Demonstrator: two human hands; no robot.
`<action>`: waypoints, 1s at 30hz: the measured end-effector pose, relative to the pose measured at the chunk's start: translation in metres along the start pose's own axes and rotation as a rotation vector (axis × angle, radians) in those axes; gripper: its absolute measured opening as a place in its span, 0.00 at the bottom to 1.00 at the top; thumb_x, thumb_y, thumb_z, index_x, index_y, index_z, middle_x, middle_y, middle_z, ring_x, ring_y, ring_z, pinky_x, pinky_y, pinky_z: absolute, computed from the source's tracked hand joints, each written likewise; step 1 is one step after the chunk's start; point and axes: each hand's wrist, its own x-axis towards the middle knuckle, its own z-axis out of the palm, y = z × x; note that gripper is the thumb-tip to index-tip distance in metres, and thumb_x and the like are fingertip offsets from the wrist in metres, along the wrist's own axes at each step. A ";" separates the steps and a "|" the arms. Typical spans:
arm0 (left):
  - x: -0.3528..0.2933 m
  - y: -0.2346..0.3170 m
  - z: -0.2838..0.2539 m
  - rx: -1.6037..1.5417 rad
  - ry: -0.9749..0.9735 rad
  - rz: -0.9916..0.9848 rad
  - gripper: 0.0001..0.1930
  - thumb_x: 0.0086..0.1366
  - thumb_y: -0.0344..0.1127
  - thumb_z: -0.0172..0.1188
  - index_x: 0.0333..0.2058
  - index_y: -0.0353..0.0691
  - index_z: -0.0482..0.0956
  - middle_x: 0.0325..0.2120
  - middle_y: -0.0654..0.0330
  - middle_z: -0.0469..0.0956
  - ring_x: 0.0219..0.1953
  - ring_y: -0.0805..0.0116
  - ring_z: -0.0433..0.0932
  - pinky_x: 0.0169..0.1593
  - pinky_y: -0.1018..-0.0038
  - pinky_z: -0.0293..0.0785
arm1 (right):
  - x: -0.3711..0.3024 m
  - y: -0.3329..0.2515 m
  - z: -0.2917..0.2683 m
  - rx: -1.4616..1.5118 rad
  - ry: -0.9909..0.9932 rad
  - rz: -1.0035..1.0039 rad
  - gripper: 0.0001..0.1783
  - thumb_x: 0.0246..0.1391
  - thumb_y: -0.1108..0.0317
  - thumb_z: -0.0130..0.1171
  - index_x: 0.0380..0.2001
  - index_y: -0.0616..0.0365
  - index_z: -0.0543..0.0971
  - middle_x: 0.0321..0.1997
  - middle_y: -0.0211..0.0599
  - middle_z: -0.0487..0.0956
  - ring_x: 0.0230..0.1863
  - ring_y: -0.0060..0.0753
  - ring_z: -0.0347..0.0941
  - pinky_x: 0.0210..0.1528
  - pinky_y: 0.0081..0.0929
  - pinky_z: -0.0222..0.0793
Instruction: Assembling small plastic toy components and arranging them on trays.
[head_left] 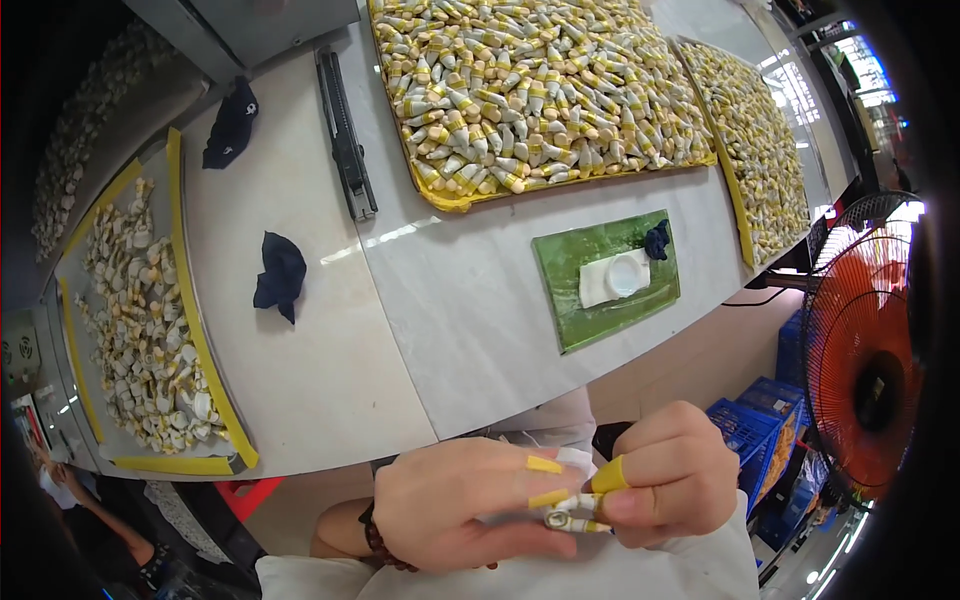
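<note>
My left hand (460, 502), back of the hand up, has yellow tape on two fingers and a dark bead bracelet at the wrist. Between its fingers and thumb are small white-and-yellow cone-shaped pieces (572, 517), one with a round hollow end. My right hand (672, 480) pinches the right ends of these pieces between thumb and bent fingers; one finger wears yellow tape. Both hands meet over my lap, just off the table's near edge. A bit of white material (574, 458) shows behind the fingertips, partly hidden.
A large yellow-edged tray (465, 205) of cone pieces stands at the back, another tray (742, 225) to its right. A left tray (185, 230) holds loose white pieces. A green board (570, 330), box cutter (348, 150), dark cloth scraps (280, 275) and orange fan (865, 350) surround me.
</note>
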 end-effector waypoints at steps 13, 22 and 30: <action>-0.007 -0.004 0.024 -0.394 0.475 -0.031 0.23 0.44 0.44 0.70 0.29 0.29 0.75 0.25 0.50 0.77 0.28 0.63 0.79 0.32 0.71 0.76 | -0.006 0.004 0.012 -0.173 0.092 -0.189 0.11 0.39 0.72 0.63 0.28 0.59 0.73 0.29 0.37 0.74 0.25 0.29 0.65 0.21 0.18 0.62; -0.004 -0.013 0.014 -0.327 0.326 0.260 0.19 0.45 0.30 0.69 0.38 0.34 0.77 0.30 0.52 0.78 0.32 0.62 0.79 0.37 0.76 0.74 | -0.001 -0.004 0.008 -0.079 0.050 0.015 0.15 0.32 0.80 0.59 0.29 0.57 0.74 0.29 0.35 0.74 0.23 0.28 0.66 0.22 0.18 0.63; -0.004 -0.004 0.015 0.076 0.472 0.349 0.21 0.39 0.27 0.71 0.36 0.37 0.79 0.30 0.55 0.78 0.30 0.61 0.79 0.28 0.77 0.76 | -0.001 -0.001 0.005 0.145 -0.005 0.059 0.16 0.28 0.81 0.59 0.28 0.58 0.74 0.29 0.34 0.74 0.24 0.31 0.67 0.23 0.22 0.65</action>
